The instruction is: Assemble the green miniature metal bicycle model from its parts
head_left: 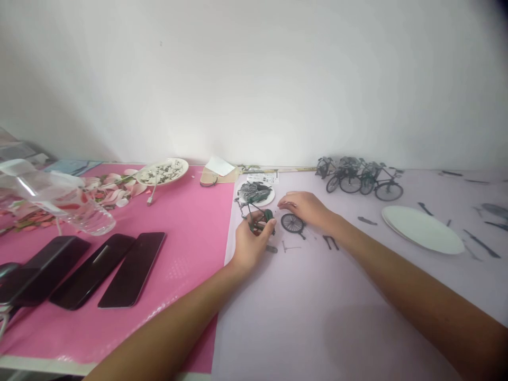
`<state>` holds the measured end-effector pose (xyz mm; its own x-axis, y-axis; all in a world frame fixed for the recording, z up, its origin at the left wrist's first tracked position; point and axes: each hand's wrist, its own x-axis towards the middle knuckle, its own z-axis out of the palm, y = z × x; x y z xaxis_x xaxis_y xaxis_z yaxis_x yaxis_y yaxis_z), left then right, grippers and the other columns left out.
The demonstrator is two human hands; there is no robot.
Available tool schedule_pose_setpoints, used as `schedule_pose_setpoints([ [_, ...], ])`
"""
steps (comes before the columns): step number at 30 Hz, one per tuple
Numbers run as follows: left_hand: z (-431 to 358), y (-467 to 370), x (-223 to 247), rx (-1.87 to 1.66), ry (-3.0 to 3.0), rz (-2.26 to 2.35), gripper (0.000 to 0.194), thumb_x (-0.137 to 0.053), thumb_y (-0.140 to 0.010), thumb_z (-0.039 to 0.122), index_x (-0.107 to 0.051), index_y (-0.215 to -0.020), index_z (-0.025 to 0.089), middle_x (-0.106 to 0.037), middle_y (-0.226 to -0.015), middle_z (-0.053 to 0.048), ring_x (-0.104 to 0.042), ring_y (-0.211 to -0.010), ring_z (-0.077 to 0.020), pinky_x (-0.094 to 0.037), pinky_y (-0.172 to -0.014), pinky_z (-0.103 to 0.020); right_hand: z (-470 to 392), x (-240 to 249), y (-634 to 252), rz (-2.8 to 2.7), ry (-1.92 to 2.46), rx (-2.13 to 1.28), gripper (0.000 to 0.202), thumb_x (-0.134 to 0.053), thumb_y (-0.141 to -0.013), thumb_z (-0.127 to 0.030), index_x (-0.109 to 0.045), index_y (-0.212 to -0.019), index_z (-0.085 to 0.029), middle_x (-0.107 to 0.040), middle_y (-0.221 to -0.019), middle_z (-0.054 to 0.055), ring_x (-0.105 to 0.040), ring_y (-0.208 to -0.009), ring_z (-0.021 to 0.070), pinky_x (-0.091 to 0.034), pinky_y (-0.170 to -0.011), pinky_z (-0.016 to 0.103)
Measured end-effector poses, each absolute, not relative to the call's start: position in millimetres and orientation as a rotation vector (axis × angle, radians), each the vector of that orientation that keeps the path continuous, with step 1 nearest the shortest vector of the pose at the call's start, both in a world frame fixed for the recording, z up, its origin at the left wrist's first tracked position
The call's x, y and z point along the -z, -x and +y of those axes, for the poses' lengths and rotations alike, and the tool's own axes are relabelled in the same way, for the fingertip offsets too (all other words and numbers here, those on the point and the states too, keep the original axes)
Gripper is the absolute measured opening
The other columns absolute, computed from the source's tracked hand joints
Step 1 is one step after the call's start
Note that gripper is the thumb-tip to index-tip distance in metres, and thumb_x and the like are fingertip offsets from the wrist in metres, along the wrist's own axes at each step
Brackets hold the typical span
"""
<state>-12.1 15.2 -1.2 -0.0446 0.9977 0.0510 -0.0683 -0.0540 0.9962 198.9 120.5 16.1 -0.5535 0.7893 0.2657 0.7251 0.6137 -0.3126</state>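
Observation:
My left hand (254,238) is closed around a dark green model bicycle frame (250,210), its thumb on the near side. The handlebar end of the frame points up and left. My right hand (304,206) is just right of it, fingers bent and together; anything in them is hidden. Close below the right hand lies a small spoked wheel (292,223) with a dark rim. A white plate (271,198) piled with grey bicycle parts (254,191) stands behind my left hand. Small dark parts (330,243) lie on the pale sheet (301,301) nearby.
Several model bicycles (381,182) stand by the wall. White plates (423,229) and loose dark parts (481,243) lie right. On the pink cover are phones (133,270), a clear bottle (85,209), pink petals (119,193) and a plate of small white pieces (164,172).

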Motion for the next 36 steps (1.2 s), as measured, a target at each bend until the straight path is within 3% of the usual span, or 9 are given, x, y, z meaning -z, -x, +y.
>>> schedule_pose_setpoints([
  [14, 15.1, 12.3, 2.2, -1.296, -1.211, 1.135, 0.037, -0.076, -0.086, 0.041, -0.069, -0.111, 0.014, -0.073, -0.091, -0.006, -0.065, -0.066, -0.0115, -0.056, -0.049, -0.019, 112.2, -18.1, -183.3, -2.629, 1.269, -0.155, 0.021, -0.054, -0.098, -0.022, -0.075, -0.098, -0.022, -0.080, -0.101, 0.006, -0.072, -0.091, 0.0238, -0.044, -0.076, 0.030],
  [21, 13.9, 11.5, 3.2, -1.275, -1.256, 1.147, 0.039, -0.075, -0.087, 0.041, -0.068, -0.114, 0.014, -0.073, -0.093, -0.007, -0.065, -0.067, -0.0114, -0.056, -0.052, -0.020, 105.3, -25.8, -179.2, -2.626, 1.434, -0.134, 0.018, -0.056, -0.099, -0.031, -0.072, -0.100, -0.023, -0.077, -0.090, 0.007, -0.068, -0.077, 0.0220, -0.039, -0.067, 0.029],
  [26, 8.9, 9.7, 5.9, -1.230, -1.346, 1.159, 0.044, -0.075, -0.087, 0.044, -0.067, -0.120, 0.015, -0.071, -0.089, -0.005, -0.063, -0.065, -0.0117, -0.053, -0.055, -0.022, 69.9, -21.4, -193.5, -2.212, 1.439, -0.383, 0.023, -0.056, -0.100, -0.044, -0.068, -0.101, -0.024, -0.063, -0.071, -0.001, -0.056, -0.061, 0.0157, -0.041, -0.061, 0.026],
  [30, 2.5, 6.7, 6.0, -1.215, -1.467, 1.129, 0.043, -0.076, -0.087, 0.041, -0.068, -0.122, 0.017, -0.073, -0.105, -0.009, -0.063, -0.071, -0.0117, -0.051, -0.061, -0.023, 29.1, -9.0, -198.2, -1.912, 1.355, -0.268, 0.023, -0.058, -0.099, -0.044, -0.067, -0.097, -0.023, -0.043, -0.061, -0.006, -0.041, -0.052, 0.0113, -0.040, -0.057, 0.024],
  [36, -0.4, 6.1, 2.2, -1.158, -1.526, 1.096, 0.041, -0.073, -0.089, 0.039, -0.067, -0.122, 0.016, -0.074, -0.106, -0.009, -0.063, -0.072, -0.0121, -0.049, -0.063, -0.024, 4.5, 1.9, -186.1, -1.845, 1.241, -0.198, 0.021, -0.060, -0.098, -0.041, -0.071, -0.098, -0.024, -0.049, -0.066, -0.002, -0.048, -0.057, 0.0124, -0.047, -0.056, 0.023],
])
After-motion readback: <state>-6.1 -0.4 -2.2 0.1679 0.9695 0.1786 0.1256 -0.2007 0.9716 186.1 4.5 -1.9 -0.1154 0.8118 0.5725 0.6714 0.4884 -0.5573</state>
